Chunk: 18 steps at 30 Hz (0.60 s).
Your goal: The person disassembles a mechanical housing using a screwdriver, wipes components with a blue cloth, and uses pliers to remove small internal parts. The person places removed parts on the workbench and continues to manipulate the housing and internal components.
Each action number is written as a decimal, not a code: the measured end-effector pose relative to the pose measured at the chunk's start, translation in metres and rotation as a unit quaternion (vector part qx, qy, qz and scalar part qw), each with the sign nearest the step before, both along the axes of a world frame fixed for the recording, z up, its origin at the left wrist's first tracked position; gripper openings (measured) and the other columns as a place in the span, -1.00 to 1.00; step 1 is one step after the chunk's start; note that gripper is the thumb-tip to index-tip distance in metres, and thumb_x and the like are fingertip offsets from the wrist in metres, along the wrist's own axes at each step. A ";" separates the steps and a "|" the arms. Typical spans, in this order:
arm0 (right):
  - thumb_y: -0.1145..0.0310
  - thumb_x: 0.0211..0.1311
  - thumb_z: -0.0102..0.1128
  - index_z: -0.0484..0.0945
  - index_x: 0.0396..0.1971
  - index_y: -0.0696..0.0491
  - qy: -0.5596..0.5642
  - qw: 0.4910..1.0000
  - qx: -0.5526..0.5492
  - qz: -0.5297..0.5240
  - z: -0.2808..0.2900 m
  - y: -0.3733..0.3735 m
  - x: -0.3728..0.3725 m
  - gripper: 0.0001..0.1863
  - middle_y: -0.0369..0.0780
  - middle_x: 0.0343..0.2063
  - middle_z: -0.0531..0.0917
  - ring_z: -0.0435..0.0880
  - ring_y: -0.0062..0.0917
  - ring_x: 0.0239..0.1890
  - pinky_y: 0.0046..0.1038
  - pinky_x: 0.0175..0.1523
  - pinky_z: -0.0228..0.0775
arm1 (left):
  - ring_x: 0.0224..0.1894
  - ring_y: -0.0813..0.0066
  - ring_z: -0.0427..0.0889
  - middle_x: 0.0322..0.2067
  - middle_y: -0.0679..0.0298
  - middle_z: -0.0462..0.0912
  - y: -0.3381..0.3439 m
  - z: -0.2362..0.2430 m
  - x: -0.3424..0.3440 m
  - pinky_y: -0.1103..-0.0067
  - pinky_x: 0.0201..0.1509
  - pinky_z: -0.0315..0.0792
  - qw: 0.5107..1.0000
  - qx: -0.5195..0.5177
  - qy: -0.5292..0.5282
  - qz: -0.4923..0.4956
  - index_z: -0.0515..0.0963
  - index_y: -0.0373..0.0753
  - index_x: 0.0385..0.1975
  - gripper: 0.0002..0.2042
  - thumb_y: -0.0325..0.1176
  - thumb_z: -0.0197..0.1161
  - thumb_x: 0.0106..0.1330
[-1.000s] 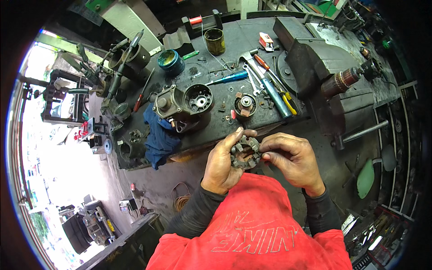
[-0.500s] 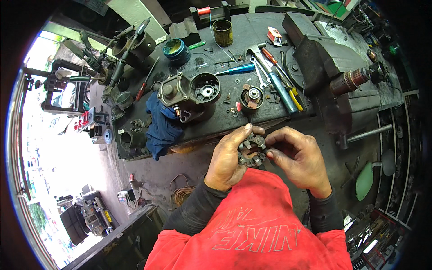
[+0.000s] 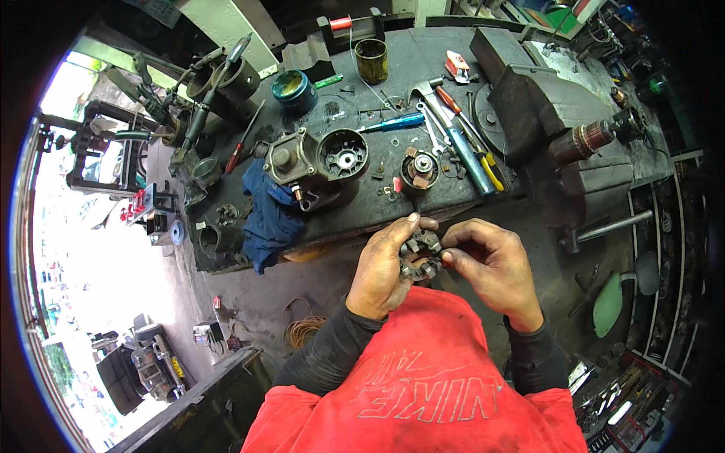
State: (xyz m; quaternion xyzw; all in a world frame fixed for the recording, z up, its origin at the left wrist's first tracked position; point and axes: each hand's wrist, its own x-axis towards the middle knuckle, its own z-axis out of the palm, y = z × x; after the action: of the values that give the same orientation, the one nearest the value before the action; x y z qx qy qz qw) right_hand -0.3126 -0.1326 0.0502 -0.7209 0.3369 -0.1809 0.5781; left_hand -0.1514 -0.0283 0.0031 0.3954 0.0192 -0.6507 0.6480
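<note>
My left hand (image 3: 384, 264) is wrapped round the left side of a brush holder (image 3: 421, 254), a dark ring-shaped metal part with blocky boxes about an open middle. The thumb lies along its top edge. My right hand (image 3: 492, 263) pinches at the ring's right edge with thumb and fingertips. Whether a small piece sits between those fingertips is hidden. Both hands are held in front of the bench's near edge, over my red shirt. Beyond them on the bench stands a small round motor part (image 3: 420, 171) with copper-coloured blocks. To its left is a grey starter motor housing (image 3: 308, 161) with an open round end.
A blue rag (image 3: 268, 215) hangs over the bench edge. A hammer (image 3: 462, 140), screwdrivers and wrenches lie behind my right hand. A large vise (image 3: 559, 121) stands at right, near an armature (image 3: 585, 142). Cans (image 3: 371, 62) and a blue tub (image 3: 294, 90) stand further back.
My right hand has shifted slightly left, closer against the ring's right edge. The left hand keeps its grip on the brush holder. The view has moved slightly.
</note>
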 end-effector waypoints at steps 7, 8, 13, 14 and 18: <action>0.58 0.42 0.24 0.70 -0.06 0.25 0.013 0.999 0.021 -0.023 -0.003 0.014 0.005 -0.83 -0.25 -0.31 0.74 0.69 -0.69 -0.39 -0.60 -0.28 0.58 | -0.17 0.33 0.74 -0.20 0.13 0.72 -0.003 -0.010 0.004 0.34 -0.07 0.68 0.998 -0.017 0.054 0.023 0.62 -0.34 -0.01 -0.67 -0.17 0.11 0.59; 0.58 0.42 0.24 0.70 -0.05 0.25 -0.001 0.999 0.019 -0.032 -0.004 0.016 0.005 -0.82 -0.25 -0.30 0.74 0.69 -0.69 -0.38 -0.60 -0.27 0.59 | -0.18 0.33 0.74 -0.20 0.13 0.72 -0.003 -0.009 0.003 0.35 -0.08 0.67 0.998 -0.021 0.059 0.025 0.62 -0.34 -0.01 -0.67 -0.18 0.12 0.59; 0.58 0.43 0.23 0.69 -0.01 0.26 -0.022 0.996 0.078 -0.049 -0.006 0.020 0.005 -0.79 -0.25 -0.28 0.74 0.70 -0.68 -0.29 -0.60 -0.23 0.61 | -0.28 0.50 0.68 -0.29 0.24 0.70 -0.005 -0.003 0.001 0.54 -0.19 0.61 0.998 -0.004 0.040 0.043 0.64 -0.36 -0.04 -0.66 -0.15 0.15 0.58; 0.59 0.42 0.23 0.69 0.00 0.26 -0.026 0.994 0.099 -0.047 -0.005 0.020 0.005 -0.78 -0.25 -0.27 0.74 0.70 -0.68 -0.29 -0.60 -0.23 0.61 | -0.28 0.50 0.68 -0.29 0.24 0.70 -0.005 -0.001 0.002 0.55 -0.18 0.61 0.999 -0.002 0.033 0.042 0.64 -0.36 -0.04 -0.66 -0.15 0.15 0.58; 0.61 0.39 0.25 0.68 0.00 0.27 -0.027 0.987 0.148 -0.059 -0.002 0.020 0.004 -0.77 -0.25 -0.27 0.73 0.71 -0.67 -0.28 -0.59 -0.22 0.62 | -0.28 0.49 0.68 -0.29 0.23 0.71 -0.004 0.002 0.003 0.56 -0.17 0.60 0.999 0.005 0.031 0.031 0.65 -0.35 -0.04 -0.66 -0.15 0.15 0.58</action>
State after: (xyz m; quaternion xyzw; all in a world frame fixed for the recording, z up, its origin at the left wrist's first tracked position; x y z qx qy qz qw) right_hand -0.3086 -0.1125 0.0480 -0.6013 0.3858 -0.1821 0.6756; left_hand -0.1480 -0.0318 0.0048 0.3776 0.0547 -0.6425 0.6646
